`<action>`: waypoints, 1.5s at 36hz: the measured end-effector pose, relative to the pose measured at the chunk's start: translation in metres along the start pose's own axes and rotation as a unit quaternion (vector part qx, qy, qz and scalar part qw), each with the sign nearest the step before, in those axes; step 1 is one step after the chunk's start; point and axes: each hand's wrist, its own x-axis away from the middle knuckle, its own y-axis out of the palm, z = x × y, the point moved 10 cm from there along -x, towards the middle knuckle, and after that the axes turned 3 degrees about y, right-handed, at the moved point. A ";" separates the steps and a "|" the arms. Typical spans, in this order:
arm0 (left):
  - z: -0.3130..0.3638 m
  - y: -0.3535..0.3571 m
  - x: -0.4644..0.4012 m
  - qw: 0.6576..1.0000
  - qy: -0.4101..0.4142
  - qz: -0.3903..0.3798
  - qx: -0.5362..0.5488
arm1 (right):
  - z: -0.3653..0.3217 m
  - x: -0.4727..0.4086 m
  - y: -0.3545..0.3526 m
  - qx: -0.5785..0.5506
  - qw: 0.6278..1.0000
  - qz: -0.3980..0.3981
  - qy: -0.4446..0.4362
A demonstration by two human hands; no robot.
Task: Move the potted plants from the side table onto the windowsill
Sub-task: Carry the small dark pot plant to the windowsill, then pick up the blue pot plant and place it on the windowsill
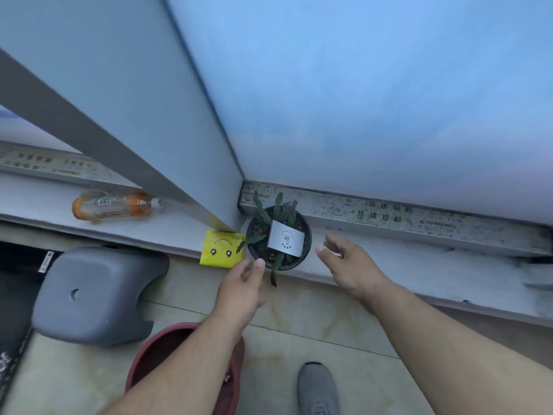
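Observation:
A small black pot with a green cactus-like plant [278,235] and a white label card stands upright on the white windowsill [389,259], near the corner of the window frame. My left hand [242,283] is just in front of the pot at its lower left, fingers relaxed, a little apart from the rim. My right hand [344,265] hovers to the pot's right with fingers loosely spread, holding nothing. Neither hand grips the pot.
A yellow packet [221,248] lies on the sill left of the pot. An orange drink bottle [113,206] lies on its side farther left. Below are a grey plastic stool [95,295], a red basin [179,354] and my grey shoe [317,387] on the tiled floor.

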 end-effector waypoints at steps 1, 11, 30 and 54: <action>0.011 -0.002 0.015 1.000 0.006 -0.002 -0.013 | -0.008 0.015 -0.009 -0.003 1.000 0.008 -0.005; 0.185 0.001 0.228 0.976 0.104 -0.099 -0.162 | -0.135 0.263 -0.115 -0.029 0.997 0.074 -0.021; 0.354 0.044 0.630 0.815 0.391 -0.348 -0.249 | -0.146 0.754 -0.183 -0.263 0.877 0.378 -0.136; -0.095 0.061 1.133 0.425 0.348 -0.759 -0.350 | 0.284 1.261 0.113 -0.496 0.429 0.753 0.054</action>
